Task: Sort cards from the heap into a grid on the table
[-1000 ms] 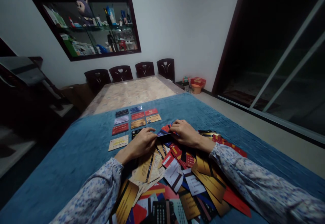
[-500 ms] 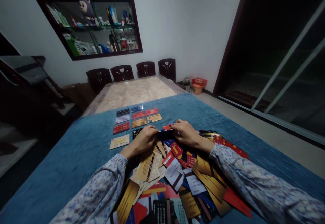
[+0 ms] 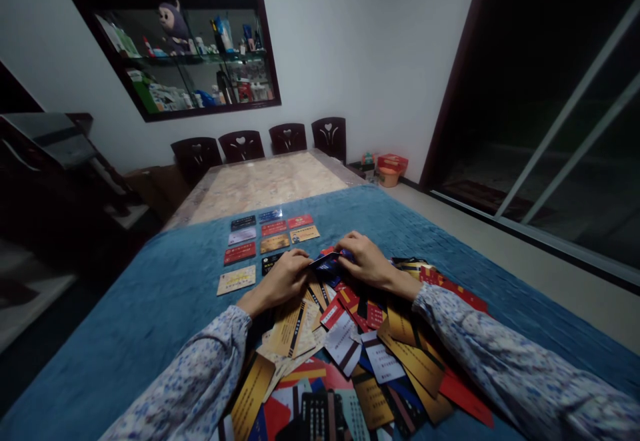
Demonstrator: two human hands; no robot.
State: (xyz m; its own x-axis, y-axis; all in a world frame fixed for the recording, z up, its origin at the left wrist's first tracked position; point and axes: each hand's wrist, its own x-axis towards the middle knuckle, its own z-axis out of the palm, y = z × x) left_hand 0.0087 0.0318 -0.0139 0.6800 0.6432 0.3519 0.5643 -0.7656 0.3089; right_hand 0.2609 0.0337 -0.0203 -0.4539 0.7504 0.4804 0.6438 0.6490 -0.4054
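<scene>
A dark blue card (image 3: 326, 264) is pinched between both of my hands just above a messy pile of cards (image 3: 350, 354) on the blue cloth (image 3: 150, 307). My left hand (image 3: 280, 279) grips the card's left end with curled fingers. My right hand (image 3: 364, 261) holds its right end, fingers bent over it. Beyond my hands, cards are laid out in neat rows (image 3: 265, 237), with one pale card (image 3: 236, 279) lying at the near left of them.
A marble-topped table (image 3: 265, 184) with several dark chairs (image 3: 240, 144) stands behind the cloth. A wall cabinet (image 3: 185, 47) holds bottles and a plush toy. A red box and basket (image 3: 387, 164) sit on the floor. A sliding glass door (image 3: 560, 141) is at right.
The dark card between my hands has lifted and tilted slightly off the pile. Both hands stay almost in place near the far edge of the pile.
</scene>
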